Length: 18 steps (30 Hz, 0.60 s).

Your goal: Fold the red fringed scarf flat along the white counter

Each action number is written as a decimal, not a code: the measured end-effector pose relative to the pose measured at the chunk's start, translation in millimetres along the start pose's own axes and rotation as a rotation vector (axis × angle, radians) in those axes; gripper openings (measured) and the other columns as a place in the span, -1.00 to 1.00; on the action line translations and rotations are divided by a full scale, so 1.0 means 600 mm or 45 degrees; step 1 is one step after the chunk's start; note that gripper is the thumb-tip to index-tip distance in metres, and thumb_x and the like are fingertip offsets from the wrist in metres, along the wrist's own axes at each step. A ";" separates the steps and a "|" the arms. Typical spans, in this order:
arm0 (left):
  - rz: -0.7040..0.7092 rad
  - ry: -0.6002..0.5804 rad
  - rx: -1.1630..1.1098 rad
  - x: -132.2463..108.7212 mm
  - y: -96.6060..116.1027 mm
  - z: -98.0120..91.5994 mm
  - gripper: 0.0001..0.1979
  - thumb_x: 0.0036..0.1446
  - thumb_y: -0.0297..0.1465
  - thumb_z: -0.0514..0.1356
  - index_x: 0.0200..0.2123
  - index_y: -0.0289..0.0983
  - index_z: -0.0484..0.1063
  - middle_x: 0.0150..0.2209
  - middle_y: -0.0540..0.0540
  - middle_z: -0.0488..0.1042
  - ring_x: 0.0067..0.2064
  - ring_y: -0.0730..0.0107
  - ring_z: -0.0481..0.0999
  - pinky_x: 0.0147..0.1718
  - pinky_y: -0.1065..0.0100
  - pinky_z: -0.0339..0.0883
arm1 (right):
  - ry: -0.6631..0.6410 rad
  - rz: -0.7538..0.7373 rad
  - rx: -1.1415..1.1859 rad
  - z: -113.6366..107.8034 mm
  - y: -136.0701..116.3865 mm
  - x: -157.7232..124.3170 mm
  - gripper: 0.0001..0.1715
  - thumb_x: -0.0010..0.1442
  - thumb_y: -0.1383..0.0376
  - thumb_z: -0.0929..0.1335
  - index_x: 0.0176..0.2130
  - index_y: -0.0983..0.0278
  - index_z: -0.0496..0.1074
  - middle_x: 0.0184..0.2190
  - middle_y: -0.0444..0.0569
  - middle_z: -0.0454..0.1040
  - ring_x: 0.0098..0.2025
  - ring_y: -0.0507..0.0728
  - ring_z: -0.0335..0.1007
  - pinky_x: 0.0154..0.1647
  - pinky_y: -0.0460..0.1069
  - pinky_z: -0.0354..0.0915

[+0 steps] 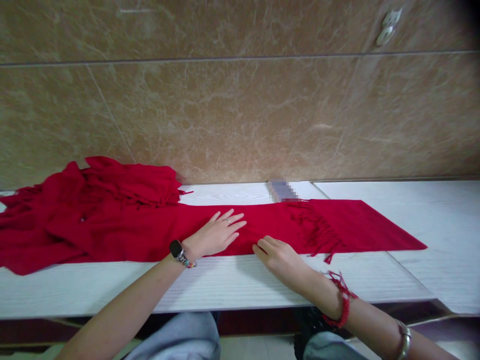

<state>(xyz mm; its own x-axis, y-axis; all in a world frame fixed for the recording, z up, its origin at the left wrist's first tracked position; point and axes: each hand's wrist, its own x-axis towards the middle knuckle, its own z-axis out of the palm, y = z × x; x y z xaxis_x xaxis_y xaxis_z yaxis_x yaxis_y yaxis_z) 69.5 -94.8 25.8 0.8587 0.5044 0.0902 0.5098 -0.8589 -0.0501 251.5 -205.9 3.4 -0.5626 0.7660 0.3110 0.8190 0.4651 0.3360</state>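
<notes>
A long red fringed scarf [270, 217] lies stretched along the white table, folded over at its right end so that its tassels [318, 230] rest on top of the cloth. My left hand [215, 234] is flat on the middle of the scarf with its fingers spread. Close to the scarf's near edge, my right hand [275, 255] has its fingers curled together and pressed on the cloth edge; the fingertips are partly hidden. On the left, the cloth gathers into a loose crumpled heap [86, 200] with more fringe.
A blurred-out small flat object [284, 191] sits behind the scarf. The white table [442, 215] meets a brown marble-tiled wall [225, 115] at its back. Wall sockets [389, 26] are at upper right. My knees are below the table's front edge.
</notes>
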 end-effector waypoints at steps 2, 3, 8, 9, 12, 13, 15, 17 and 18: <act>0.189 -0.066 -0.104 0.009 0.014 0.001 -0.60 0.25 -0.34 -0.16 0.16 -0.07 0.05 0.23 0.01 0.02 0.24 0.26 -0.09 0.13 0.07 -0.14 | -0.001 0.004 -0.024 0.002 -0.002 0.000 -0.77 0.09 0.55 0.24 -0.35 0.33 0.43 -0.42 -0.01 0.42 -0.40 0.11 0.30 -0.43 -0.03 0.29; 0.266 -0.116 -0.153 0.014 0.020 0.003 -0.60 0.26 -0.35 -0.17 0.16 -0.04 0.02 0.24 0.04 -0.01 0.25 0.31 -0.10 0.14 0.10 -0.16 | 0.002 0.000 -0.034 0.003 -0.003 0.000 -0.78 0.08 0.55 0.25 -0.34 0.34 0.43 -0.41 -0.01 0.42 -0.38 0.12 0.31 -0.43 -0.03 0.30; 0.063 -0.275 -0.206 0.039 -0.011 0.016 -0.56 0.26 -0.23 -0.21 0.20 -0.01 -0.11 0.27 0.00 -0.15 0.26 0.22 -0.21 0.12 -0.05 -0.23 | 0.010 -0.034 -0.021 0.005 -0.004 0.000 -0.83 0.05 0.55 0.28 -0.37 0.36 0.41 -0.42 0.00 0.41 -0.39 0.12 0.29 -0.48 -0.03 0.28; -0.039 -0.296 -0.196 0.045 -0.027 0.017 -0.54 0.25 -0.19 -0.21 0.21 -0.02 -0.13 0.27 -0.02 -0.18 0.26 0.18 -0.23 0.11 -0.09 -0.24 | 0.021 -0.027 -0.011 0.006 -0.004 0.001 -0.85 0.05 0.54 0.29 -0.37 0.36 0.41 -0.42 0.00 0.40 -0.39 0.12 0.28 -0.48 -0.04 0.27; -0.309 -0.336 -0.144 0.063 -0.063 0.013 -0.45 0.20 -0.09 -0.17 0.22 -0.11 -0.13 0.27 -0.12 -0.20 0.26 0.07 -0.23 0.09 -0.15 -0.26 | 0.063 0.000 0.017 0.008 -0.003 0.001 -0.87 0.05 0.52 0.31 -0.38 0.35 0.39 -0.43 -0.02 0.39 -0.39 0.11 0.27 -0.50 -0.04 0.25; -0.339 -0.311 -0.127 0.070 -0.066 0.010 -0.43 0.19 -0.09 -0.15 0.22 -0.14 -0.12 0.27 -0.14 -0.20 0.26 0.06 -0.24 0.10 -0.13 -0.26 | 0.071 0.008 0.024 0.009 -0.003 0.001 -0.88 0.05 0.52 0.31 -0.38 0.35 0.39 -0.43 -0.02 0.39 -0.39 0.11 0.27 -0.50 -0.05 0.24; -0.210 -0.231 -0.141 0.081 -0.055 0.008 -0.46 0.21 -0.14 -0.14 0.22 -0.16 -0.11 0.27 -0.12 -0.21 0.27 0.13 -0.26 0.13 -0.04 -0.26 | 0.070 0.019 0.031 0.009 -0.003 0.002 -0.90 0.05 0.51 0.31 -0.38 0.35 0.39 -0.43 -0.02 0.38 -0.40 0.12 0.26 -0.53 -0.04 0.22; 0.089 -0.216 -0.211 0.089 -0.034 0.010 -0.50 0.23 -0.18 -0.15 0.21 -0.09 -0.10 0.28 -0.02 -0.21 0.27 0.23 -0.27 0.16 0.08 -0.25 | 0.063 0.014 0.027 0.008 -0.003 0.003 -0.90 0.06 0.51 0.31 -0.39 0.35 0.38 -0.44 -0.01 0.38 -0.41 0.12 0.26 -0.55 -0.05 0.20; 0.222 -0.236 -0.244 0.093 -0.025 0.013 -0.52 0.23 -0.18 -0.16 0.21 -0.06 -0.09 0.28 0.02 -0.20 0.27 0.27 -0.26 0.17 0.12 -0.25 | 0.060 0.009 0.022 0.007 -0.003 0.003 -0.90 0.07 0.51 0.30 -0.40 0.35 0.38 -0.45 -0.01 0.38 -0.41 0.12 0.25 -0.55 -0.05 0.19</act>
<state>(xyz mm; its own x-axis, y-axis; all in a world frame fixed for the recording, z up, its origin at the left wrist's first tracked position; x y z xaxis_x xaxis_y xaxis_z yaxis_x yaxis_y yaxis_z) 110.1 -53.0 23.7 0.9362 0.3407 -0.0868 0.3500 -0.9261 0.1407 249.4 -203.3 -0.6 -0.5613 0.7477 0.3548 0.8245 0.4677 0.3187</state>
